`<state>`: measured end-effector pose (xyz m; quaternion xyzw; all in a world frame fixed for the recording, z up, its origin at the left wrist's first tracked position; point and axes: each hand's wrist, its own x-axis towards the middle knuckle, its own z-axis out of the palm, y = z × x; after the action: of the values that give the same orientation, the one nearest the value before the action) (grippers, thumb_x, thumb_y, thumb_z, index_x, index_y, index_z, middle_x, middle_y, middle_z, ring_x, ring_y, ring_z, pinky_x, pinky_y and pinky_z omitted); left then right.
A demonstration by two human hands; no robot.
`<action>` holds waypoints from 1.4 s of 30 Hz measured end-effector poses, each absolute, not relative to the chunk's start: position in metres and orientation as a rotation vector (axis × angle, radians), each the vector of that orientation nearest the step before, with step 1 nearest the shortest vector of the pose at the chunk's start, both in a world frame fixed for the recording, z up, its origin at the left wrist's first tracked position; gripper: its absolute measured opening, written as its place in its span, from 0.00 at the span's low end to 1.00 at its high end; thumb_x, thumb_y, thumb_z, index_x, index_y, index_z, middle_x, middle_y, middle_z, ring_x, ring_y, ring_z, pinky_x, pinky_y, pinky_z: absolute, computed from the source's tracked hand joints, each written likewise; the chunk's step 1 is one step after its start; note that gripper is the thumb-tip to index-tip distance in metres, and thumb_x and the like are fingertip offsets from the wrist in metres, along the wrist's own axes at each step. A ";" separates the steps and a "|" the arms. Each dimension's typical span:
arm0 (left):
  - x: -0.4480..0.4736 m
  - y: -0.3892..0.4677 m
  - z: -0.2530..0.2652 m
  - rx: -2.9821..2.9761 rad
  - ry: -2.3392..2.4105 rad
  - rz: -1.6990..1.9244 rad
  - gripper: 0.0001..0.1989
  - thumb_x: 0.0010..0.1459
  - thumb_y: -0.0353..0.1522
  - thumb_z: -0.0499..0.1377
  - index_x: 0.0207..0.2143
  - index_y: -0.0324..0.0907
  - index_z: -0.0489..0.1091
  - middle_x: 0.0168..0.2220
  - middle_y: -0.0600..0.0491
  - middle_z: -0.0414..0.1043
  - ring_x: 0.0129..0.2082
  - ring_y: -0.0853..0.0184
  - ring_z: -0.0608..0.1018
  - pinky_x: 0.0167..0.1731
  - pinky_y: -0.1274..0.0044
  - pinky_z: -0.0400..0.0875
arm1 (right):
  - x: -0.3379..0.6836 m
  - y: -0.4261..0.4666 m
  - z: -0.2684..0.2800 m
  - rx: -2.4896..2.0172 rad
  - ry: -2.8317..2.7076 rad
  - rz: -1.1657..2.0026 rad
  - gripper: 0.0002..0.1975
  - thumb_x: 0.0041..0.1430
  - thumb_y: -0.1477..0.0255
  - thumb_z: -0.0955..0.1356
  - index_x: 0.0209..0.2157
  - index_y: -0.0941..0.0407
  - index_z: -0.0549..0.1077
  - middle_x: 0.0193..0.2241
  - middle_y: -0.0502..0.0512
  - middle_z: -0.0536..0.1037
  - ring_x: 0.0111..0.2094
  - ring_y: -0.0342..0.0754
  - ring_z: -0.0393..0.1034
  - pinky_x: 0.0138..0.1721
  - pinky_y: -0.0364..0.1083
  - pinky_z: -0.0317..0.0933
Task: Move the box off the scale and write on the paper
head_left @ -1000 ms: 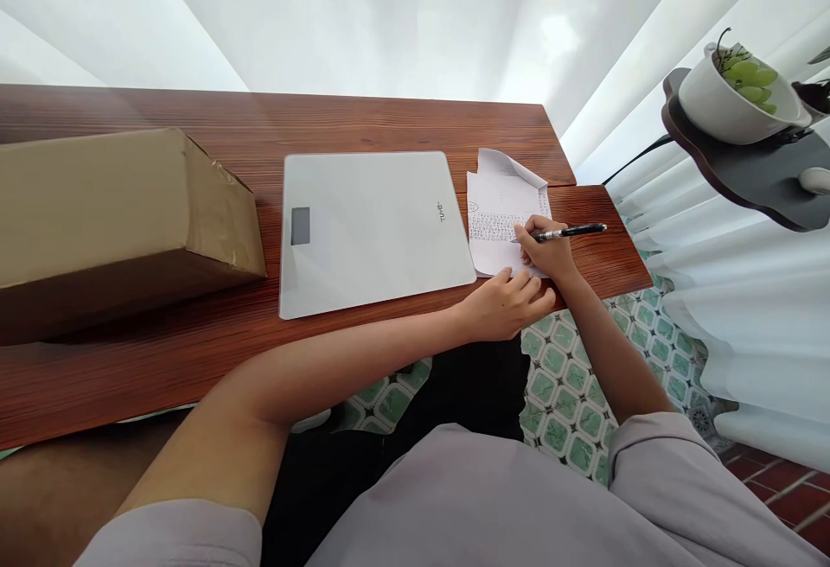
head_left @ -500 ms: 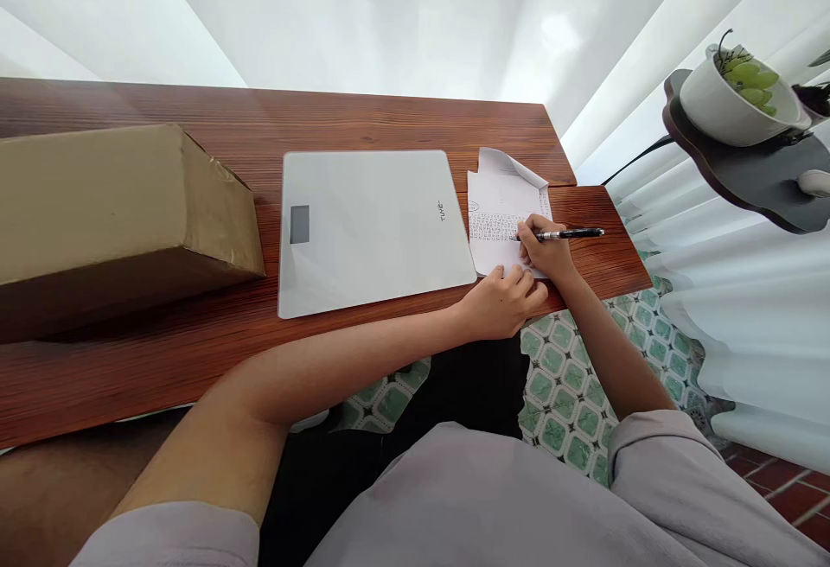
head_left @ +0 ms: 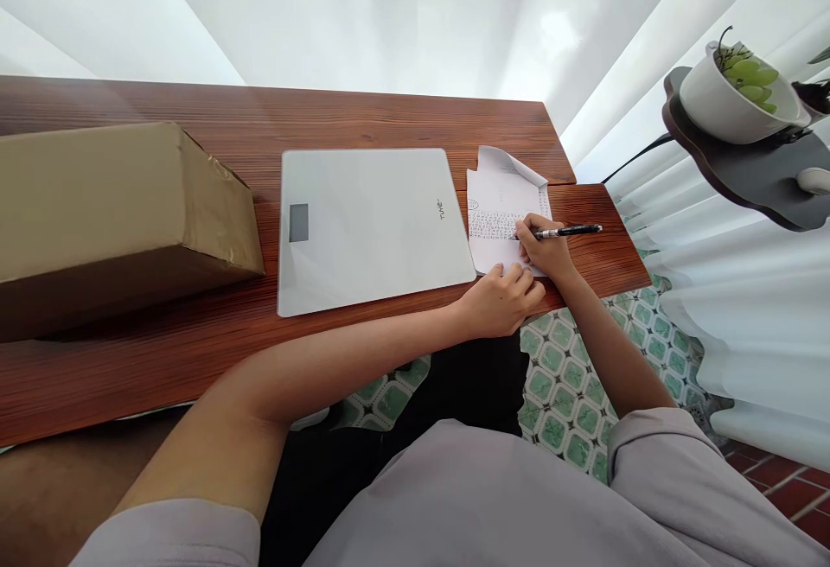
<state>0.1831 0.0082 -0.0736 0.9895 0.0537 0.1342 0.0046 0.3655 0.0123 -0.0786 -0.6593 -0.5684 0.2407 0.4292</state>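
Observation:
My right hand (head_left: 545,249) grips a black pen (head_left: 571,231) with its tip on a white sheet of paper (head_left: 502,208) covered in rows of small writing. The sheet lies at the right end of the wooden table (head_left: 389,122), and its far corner is curled up. My left hand (head_left: 502,297) rests on the near edge of the sheet, fingers pressing it flat. A flat white digital scale (head_left: 369,226) lies just left of the paper.
A large brown cardboard box (head_left: 117,213) sits on the table's left side. At the right, a dark shelf (head_left: 745,165) carries a white pot with a green plant (head_left: 739,92). White curtains hang behind and right. Green patterned floor tiles show below the table edge.
The pen and my right hand have shifted very slightly on the paper. My left hand stays on the sheet's near edge.

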 end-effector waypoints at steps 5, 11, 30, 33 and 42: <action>0.182 0.010 -0.073 3.088 0.170 0.411 0.13 0.66 0.33 0.46 0.46 0.34 0.65 0.48 0.36 0.69 0.46 0.51 0.71 0.39 0.64 0.64 | 0.366 0.012 -0.080 -1.661 -1.357 0.642 0.21 0.66 0.53 0.66 0.24 0.53 0.66 0.13 0.45 0.69 0.12 0.42 0.60 0.15 0.43 0.57; 0.181 0.009 -0.072 3.093 0.170 0.419 0.13 0.66 0.33 0.47 0.46 0.35 0.65 0.49 0.35 0.69 0.46 0.51 0.71 0.39 0.65 0.63 | 0.366 0.012 -0.081 -1.670 -1.340 0.644 0.22 0.65 0.51 0.66 0.25 0.52 0.66 0.14 0.45 0.69 0.12 0.42 0.60 0.15 0.43 0.57; 0.181 0.010 -0.073 3.099 0.163 0.415 0.14 0.67 0.33 0.46 0.46 0.34 0.66 0.49 0.35 0.69 0.46 0.50 0.71 0.38 0.65 0.64 | 0.365 0.012 -0.080 -1.669 -1.396 0.581 0.20 0.67 0.55 0.65 0.24 0.52 0.66 0.14 0.45 0.69 0.13 0.43 0.60 0.18 0.45 0.59; 0.182 0.010 -0.073 3.103 0.165 0.411 0.14 0.66 0.33 0.46 0.46 0.34 0.66 0.49 0.35 0.69 0.46 0.51 0.71 0.38 0.65 0.64 | 0.364 0.012 -0.079 -1.677 -1.394 0.574 0.20 0.66 0.56 0.66 0.24 0.52 0.66 0.13 0.45 0.68 0.13 0.42 0.61 0.18 0.44 0.59; 0.182 0.010 -0.073 3.096 0.169 0.431 0.13 0.67 0.33 0.46 0.45 0.35 0.65 0.48 0.37 0.69 0.45 0.52 0.71 0.38 0.65 0.64 | 0.365 0.011 -0.078 -1.681 -1.341 0.590 0.20 0.67 0.57 0.65 0.24 0.52 0.65 0.13 0.45 0.69 0.12 0.42 0.61 0.14 0.43 0.58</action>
<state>0.1821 0.0103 -0.0730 0.9890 0.0539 0.1378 0.0054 0.3648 0.0109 -0.0783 -0.6769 -0.5398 0.2377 0.4403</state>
